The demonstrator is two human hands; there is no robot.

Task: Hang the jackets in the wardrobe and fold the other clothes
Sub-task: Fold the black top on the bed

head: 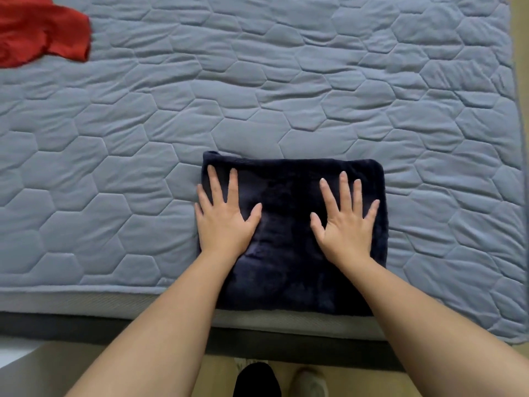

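A bed fills nearly everything below me, covered in a grey-blue quilted mattress pad (286,90) stitched in a honeycomb of hexagons, its near edge running across the lower part of the view above a pale mattress side and a dark bed frame. Tan floor shows at the far right and at the bottom, where I can make out a light-coloured shoe (310,382) beside something black that I cannot identify.

Both my hands lie flat and wide open, holding nothing, palms pressed down on a folded dark navy garment (289,224). My left hand (226,222) rests at the garment's left side, its little finger right along the left edge and possibly overlapping onto the pad. My right hand (346,224) rests toward the right side, entirely on the fabric, fingers spread and pointing away from me.

The navy garment is folded into a thick, roughly square packet with rounded corners. Its surface looks plush and fuzzy, with faint sheen and soft dimples. It sits at the near edge of the bed, its near end overhanging the pad's edge slightly.

My forearms are bare and reach up from the bottom corners, converging toward the garment, wrists straight.

Well apart, at the far left corner of the bed, lies a crumpled red garment (40,32), partly cut off by the frame.
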